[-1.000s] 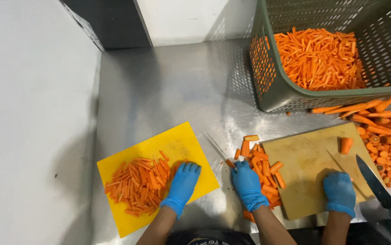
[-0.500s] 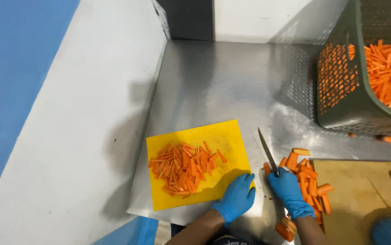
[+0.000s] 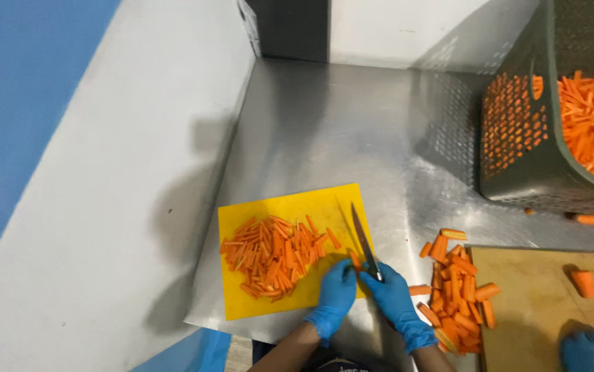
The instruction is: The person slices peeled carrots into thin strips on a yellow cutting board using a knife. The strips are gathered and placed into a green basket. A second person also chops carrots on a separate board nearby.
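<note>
The steel worktop [image 3: 352, 131] fills most of the view, and against half a second ago it sits lower and further right in the frame, with more blue wall showing at the left. Everything else is placed from the yellow cutting board [image 3: 290, 207], which lies at the worktop's near edge.

Far to the right of the board and further back stands a grey-green perforated basket [image 3: 517, 165] filled with carrot sticks; more of it is in view than before. To the board's right, near the front edge, lies a wooden cutting board [image 3: 538, 310] bearing one carrot chunk [image 3: 584, 282], with a heap of carrot pieces [image 3: 457, 289] at its left side. Another person's blue-gloved hand [image 3: 590, 350] rests at that board's near right corner.

On the yellow board lies a pile of carrot sticks [image 3: 273, 255]. The left hand [image 3: 335, 289], gloved in blue, is curled at the board's near right corner, pinching a carrot piece [image 3: 355, 260]. The right hand [image 3: 392, 293], earlier beside the board, is now at its right edge, closed around the handle of a knife [image 3: 364, 242] whose blade lies over the board.

No packages, labels or signs are visible.
</note>
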{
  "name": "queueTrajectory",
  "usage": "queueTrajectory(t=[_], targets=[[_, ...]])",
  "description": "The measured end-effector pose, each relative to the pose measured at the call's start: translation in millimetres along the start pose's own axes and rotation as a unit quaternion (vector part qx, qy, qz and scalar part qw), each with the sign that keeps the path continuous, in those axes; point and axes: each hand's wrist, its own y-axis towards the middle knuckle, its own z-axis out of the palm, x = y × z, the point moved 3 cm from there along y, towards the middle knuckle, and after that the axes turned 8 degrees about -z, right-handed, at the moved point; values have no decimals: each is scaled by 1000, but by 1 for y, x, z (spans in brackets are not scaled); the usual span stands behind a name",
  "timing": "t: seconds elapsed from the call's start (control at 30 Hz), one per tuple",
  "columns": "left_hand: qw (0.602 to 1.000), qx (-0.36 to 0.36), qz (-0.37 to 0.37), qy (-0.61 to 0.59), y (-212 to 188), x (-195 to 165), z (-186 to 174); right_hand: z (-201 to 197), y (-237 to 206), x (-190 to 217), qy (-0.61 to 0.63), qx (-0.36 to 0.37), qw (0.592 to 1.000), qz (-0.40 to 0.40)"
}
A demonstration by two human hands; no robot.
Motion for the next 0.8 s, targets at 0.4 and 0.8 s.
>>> queueTrajectory(t=[0.4,0.8], targets=[[999,17,-1,38,25,20,19,-9,-73,-59,-258,67,960,-86],[999,34,16,22,30,22,25,1,-82,-39,-404,128,906,-4]])
